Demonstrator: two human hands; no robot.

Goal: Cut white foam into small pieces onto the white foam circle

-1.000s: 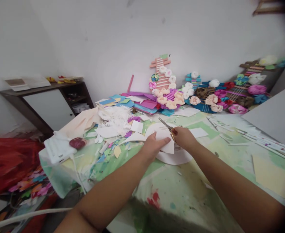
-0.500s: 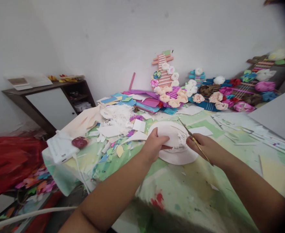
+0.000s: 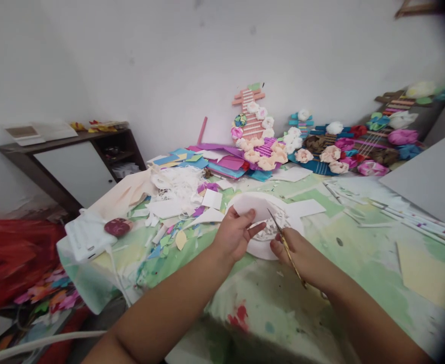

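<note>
My left hand (image 3: 233, 233) pinches a white piece of paper (image 3: 254, 206) between thumb and finger above a white round plate (image 3: 259, 254). Small white cut bits (image 3: 270, 231) lie in the plate, partly hidden by my hands. Gold-handled scissors (image 3: 289, 252) rest in my right hand (image 3: 302, 258), blades pointing up and forward, with the tip close to the paper's right edge. The fingers of the right hand are curled over the plate's right side.
Left of the plate lie shredded white paper (image 3: 177, 184) and coloured scraps (image 3: 180, 239). A white device (image 3: 88, 237) with a cable is at the table's left edge. Paper-flower crafts (image 3: 260, 126) lean on the wall. White strips (image 3: 415, 217) and a yellowish sheet (image 3: 427, 270) lie right.
My right hand and the scissors have moved left and in over the plate. The paper in my left hand has tipped up, showing more of the cut bits below. The camera view has shifted slightly.
</note>
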